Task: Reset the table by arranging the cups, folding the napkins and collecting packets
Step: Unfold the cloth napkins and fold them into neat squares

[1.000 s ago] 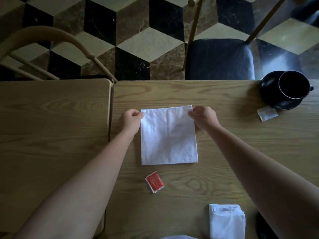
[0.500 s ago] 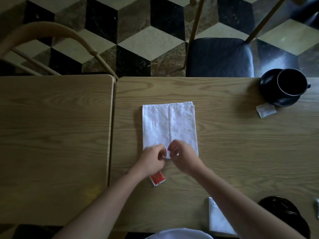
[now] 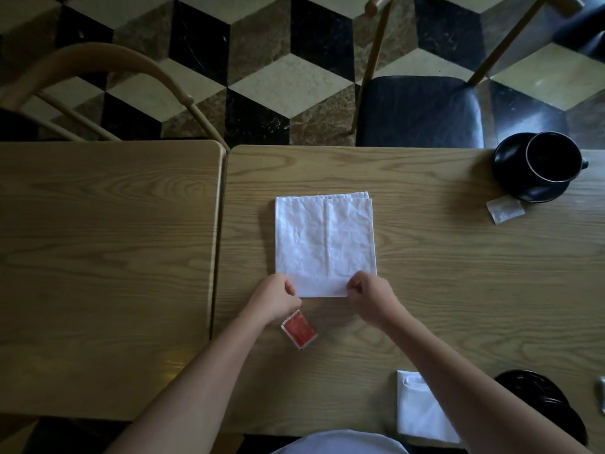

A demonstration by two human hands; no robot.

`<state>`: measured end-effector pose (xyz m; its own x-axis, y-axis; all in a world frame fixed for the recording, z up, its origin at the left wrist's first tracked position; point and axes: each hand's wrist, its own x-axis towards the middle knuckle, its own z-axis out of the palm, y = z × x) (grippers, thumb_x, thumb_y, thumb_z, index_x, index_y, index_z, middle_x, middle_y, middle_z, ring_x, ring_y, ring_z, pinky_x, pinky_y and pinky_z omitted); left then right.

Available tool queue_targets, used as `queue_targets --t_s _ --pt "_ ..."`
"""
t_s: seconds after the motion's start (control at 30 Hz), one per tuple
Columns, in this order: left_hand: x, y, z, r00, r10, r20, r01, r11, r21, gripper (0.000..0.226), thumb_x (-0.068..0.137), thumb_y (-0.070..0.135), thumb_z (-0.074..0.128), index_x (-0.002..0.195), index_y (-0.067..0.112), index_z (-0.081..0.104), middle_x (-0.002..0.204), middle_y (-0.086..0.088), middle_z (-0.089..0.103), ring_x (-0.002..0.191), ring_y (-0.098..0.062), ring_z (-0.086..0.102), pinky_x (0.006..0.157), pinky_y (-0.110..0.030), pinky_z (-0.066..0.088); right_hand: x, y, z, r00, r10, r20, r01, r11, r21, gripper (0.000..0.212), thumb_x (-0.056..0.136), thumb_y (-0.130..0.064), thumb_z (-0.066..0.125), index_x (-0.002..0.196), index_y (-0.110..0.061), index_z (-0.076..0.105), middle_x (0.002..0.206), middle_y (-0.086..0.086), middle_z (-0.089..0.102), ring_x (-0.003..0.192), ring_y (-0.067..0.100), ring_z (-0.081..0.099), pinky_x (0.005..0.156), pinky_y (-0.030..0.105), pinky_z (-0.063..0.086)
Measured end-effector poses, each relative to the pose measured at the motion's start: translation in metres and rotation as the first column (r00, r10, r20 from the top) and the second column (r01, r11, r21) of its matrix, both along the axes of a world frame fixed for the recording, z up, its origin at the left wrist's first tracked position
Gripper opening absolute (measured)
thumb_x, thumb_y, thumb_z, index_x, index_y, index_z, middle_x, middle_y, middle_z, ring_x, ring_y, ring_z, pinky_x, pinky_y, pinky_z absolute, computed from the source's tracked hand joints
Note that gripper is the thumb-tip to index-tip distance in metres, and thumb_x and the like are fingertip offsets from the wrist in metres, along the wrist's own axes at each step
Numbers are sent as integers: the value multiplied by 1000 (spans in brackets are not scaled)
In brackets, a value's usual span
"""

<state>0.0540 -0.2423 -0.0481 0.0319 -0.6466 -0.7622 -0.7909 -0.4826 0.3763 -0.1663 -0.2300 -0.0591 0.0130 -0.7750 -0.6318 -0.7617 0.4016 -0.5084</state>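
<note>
A white cloth napkin (image 3: 324,244) lies flat and folded on the right wooden table (image 3: 425,273). My left hand (image 3: 275,298) pinches its near left corner and my right hand (image 3: 370,294) pinches its near right corner. A red packet (image 3: 299,329) lies just below my left hand. A black cup (image 3: 553,162) stands on a black saucer (image 3: 510,172) at the far right, with a pale packet (image 3: 505,209) beside it. A second folded white napkin (image 3: 422,411) sits at the near edge, partly hidden by my right arm.
A second wooden table (image 3: 104,257) adjoins on the left with a narrow gap. Another black dish (image 3: 550,401) sits near right, and a silvery item (image 3: 601,394) at the frame's right edge. A black-cushioned chair (image 3: 419,109) and a curved wooden chair (image 3: 108,63) stand beyond the tables.
My hands went from the napkin's far corners to the middle of its near edge, then spread apart to the two near corners. The napkin stays flat.
</note>
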Motion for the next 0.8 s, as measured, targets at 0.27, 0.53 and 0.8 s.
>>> queue_targets --t_s 0.27,0.53,0.8 --pt "19 -1 -3 997 64 49 -63 998 -14 7 72 23 74 72 19 68 69 12 66 64 -2 59 52 -20 38 -20 -3 2 1000 8 -16 -8 1000 13 14 85 -14 54 83 -14 68 75 -4 65 73 18 58 62 25 38" --pt "20 11 0 859 511 -12 -509 853 -112 5 79 18 70 81 14 66 78 -3 71 74 -25 66 70 -34 53 -40 7 11 917 -386 -98 384 923 -38 18 84 -29 63 94 -15 57 89 -2 63 85 22 59 72 33 44" --pt "13 8 13 772 600 -210 -595 798 93 20 88 16 71 72 13 59 76 -10 55 61 -18 52 53 -25 41 -34 -3 22 909 -415 -35 414 891 187 31 83 -26 67 59 -12 54 50 -2 47 49 18 44 49 28 31"
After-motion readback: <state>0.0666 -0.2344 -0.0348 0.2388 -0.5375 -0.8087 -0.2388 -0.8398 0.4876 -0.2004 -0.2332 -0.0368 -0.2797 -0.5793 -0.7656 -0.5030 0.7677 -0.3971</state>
